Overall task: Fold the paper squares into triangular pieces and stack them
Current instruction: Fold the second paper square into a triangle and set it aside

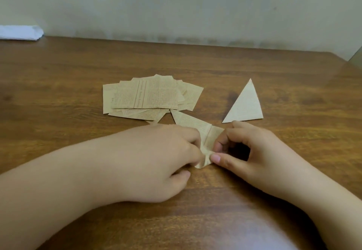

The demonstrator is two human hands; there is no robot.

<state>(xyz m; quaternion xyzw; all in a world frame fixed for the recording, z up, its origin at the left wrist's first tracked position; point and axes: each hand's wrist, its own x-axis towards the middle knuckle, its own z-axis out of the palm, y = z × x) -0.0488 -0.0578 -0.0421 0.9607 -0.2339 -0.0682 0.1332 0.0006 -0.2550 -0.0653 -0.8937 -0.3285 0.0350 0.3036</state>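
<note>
Left hand (166, 157) at 7 o'clock, palm down, forearm slanting in from the lower left corner; fingers curled, pinching the left edge of a partly folded paper piece (197, 130) on the wooden table (293, 73). Right hand (252, 152) at 5 o'clock, thumb and forefinger pinching the same piece's right edge (remaining fingers bent above it). Loose pile of printed paper squares (148, 97) at 11 o'clock, touching the piece's far tip. Finished folded triangle (244, 105) flat at 1 o'clock, just beside the right knuckles. White cloth (19, 32) far off at 10 o'clock.
</note>
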